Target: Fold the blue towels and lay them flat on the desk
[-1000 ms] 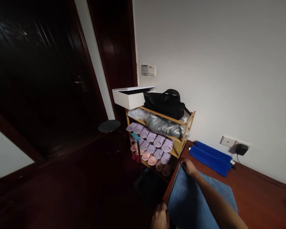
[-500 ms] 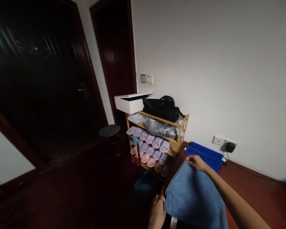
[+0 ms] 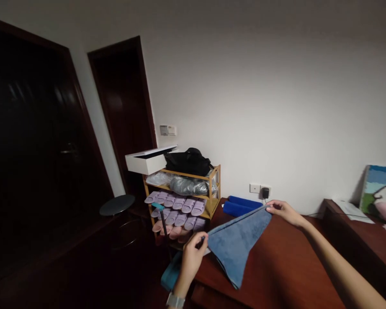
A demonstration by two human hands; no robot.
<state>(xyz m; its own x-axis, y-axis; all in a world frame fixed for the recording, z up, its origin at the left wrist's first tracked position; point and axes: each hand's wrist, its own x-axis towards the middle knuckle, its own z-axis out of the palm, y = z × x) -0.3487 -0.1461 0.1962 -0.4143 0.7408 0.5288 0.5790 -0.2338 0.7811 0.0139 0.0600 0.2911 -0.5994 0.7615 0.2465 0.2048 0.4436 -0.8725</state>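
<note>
Dim room, pale plain wall [image 3: 260, 107] behind, and a reddish-brown wooden bench [image 3: 286, 266] ran across the lower right of our view. We had the soft blue terry towel [image 3: 236, 242] lifted above that bench, stretched out between both our hands. Our left hand [image 3: 193, 253] pinched one corner near the bench's front left edge, grip clamped shut on the cloth, thumb and fingers pressed together. Our right hand [image 3: 283, 210] held the opposite corner farther back, its grip likewise closed on the fabric, arm reaching in from the lower right. The towel's top edge ran taut from hand to hand, and the rest drooped down into a point that hung just over the bench top; whether the tip touched the wood, we could not tell.

Behind the towel, two rolled bright-blue cloth bundles [image 3: 241, 206] lay on the far end of the bench, close to the wall and a white wall socket with a black plug [image 3: 260, 189]. To the left stood a light bamboo shoe rack [image 3: 214, 189], its lower shelves lined with rows of lilac and pink slippers [image 3: 176, 206], a black fabric bag [image 3: 188, 161] and an open white box [image 3: 146, 161] on top. A round dark stool [image 3: 117, 205] sat left of the rack, dark wooden doors [image 3: 122, 116] beyond. Far right, a colourful cartoon picture [image 3: 381, 193] leaned against the wall.
</note>
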